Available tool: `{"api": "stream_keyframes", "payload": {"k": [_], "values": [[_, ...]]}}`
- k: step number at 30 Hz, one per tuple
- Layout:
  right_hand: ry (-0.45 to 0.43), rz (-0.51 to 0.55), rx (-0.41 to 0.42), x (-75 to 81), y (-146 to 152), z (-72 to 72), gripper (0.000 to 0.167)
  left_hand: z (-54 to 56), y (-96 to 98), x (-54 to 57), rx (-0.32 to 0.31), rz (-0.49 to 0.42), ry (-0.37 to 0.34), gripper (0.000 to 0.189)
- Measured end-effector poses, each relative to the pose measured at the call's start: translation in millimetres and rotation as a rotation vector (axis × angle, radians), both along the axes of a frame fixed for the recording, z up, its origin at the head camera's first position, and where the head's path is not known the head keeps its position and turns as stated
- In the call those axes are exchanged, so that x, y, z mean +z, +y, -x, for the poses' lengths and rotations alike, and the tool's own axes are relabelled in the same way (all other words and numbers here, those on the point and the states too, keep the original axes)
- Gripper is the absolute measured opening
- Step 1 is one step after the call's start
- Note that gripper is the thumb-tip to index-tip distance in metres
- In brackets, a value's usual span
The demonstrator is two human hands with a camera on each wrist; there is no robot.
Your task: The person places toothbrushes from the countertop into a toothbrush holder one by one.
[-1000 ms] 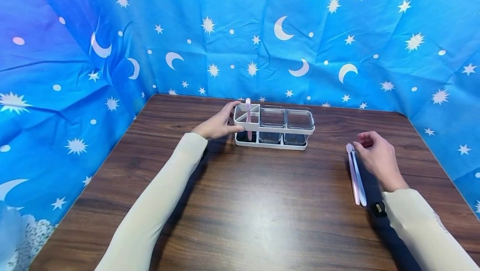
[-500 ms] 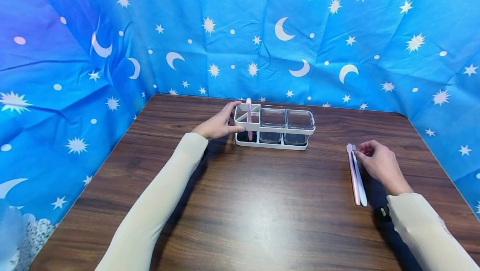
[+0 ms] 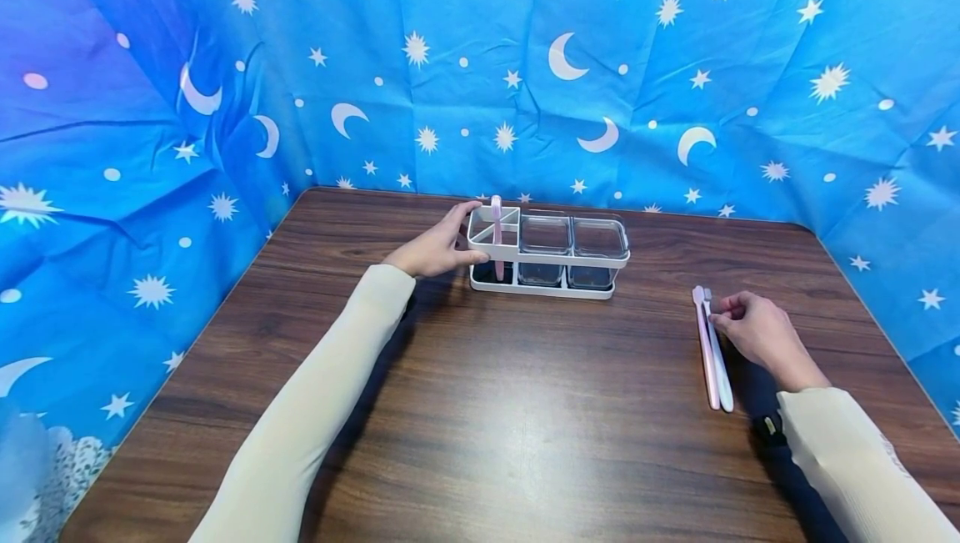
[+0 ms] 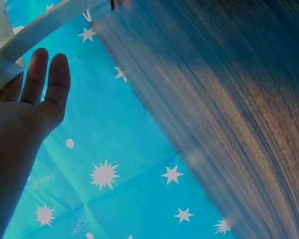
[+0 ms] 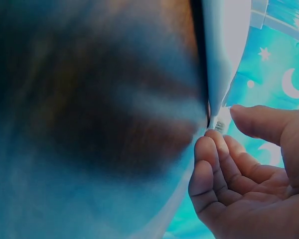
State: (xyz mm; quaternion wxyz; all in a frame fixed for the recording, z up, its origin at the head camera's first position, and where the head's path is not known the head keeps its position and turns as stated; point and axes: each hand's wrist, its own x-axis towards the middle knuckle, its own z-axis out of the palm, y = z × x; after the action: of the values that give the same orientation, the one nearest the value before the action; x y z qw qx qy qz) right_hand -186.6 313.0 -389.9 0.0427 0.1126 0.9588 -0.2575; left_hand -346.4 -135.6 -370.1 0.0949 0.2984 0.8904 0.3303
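My left hand (image 3: 438,247) grips the left end of a white toothbrush holder (image 3: 573,261), thumb in front and fingers behind. In the left wrist view its fingers (image 4: 59,84) lie by the holder's rail (image 4: 50,25). One pink toothbrush (image 3: 498,234) stands upright in the holder's divided left section. At the right, a pink toothbrush (image 3: 707,351) and a white toothbrush (image 3: 720,364) lie side by side on the table. My right hand (image 3: 765,339) has its thumb and curled fingertips at the white toothbrush's neck, just below the head; the right wrist view shows the neck between them.
Two clear cups (image 3: 545,234) sit in the holder's middle and right sections. The brown wooden table (image 3: 525,409) spreads in front. A blue curtain (image 3: 450,67) with stars and moons hangs behind the table's back edge and along its sides.
My right hand has come down and slightly toward me, its fingertips now at the white toothbrush's neck. The left hand, holder and toothbrushes stay in place.
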Motion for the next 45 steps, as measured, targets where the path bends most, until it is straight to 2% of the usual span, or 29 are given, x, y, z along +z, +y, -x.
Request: {"api": "stream_keyframes", "payload": {"k": [7, 16, 32, 45], "values": [[-0.038, 0.011, 0.013, 0.3, 1.5, 0.0, 0.031, 0.1, 0.4, 0.0, 0.004, -0.002, -0.012, 0.089], [-0.052, -0.002, 0.025, -0.2, -0.2, 2.0, 0.03, 0.7, 0.4, 0.8, -0.021, -0.044, -0.031, 0.088], [-0.103, -0.025, 0.007, -0.8, -1.1, 5.8, 0.026, 3.1, 0.3, -1.8, 0.001, -0.007, -0.008, 0.089], [-0.074, -0.007, -0.07, 1.5, 2.0, 4.8, 0.029, 3.4, -0.4, -1.7, -0.015, -0.032, -0.011, 0.089]]}}
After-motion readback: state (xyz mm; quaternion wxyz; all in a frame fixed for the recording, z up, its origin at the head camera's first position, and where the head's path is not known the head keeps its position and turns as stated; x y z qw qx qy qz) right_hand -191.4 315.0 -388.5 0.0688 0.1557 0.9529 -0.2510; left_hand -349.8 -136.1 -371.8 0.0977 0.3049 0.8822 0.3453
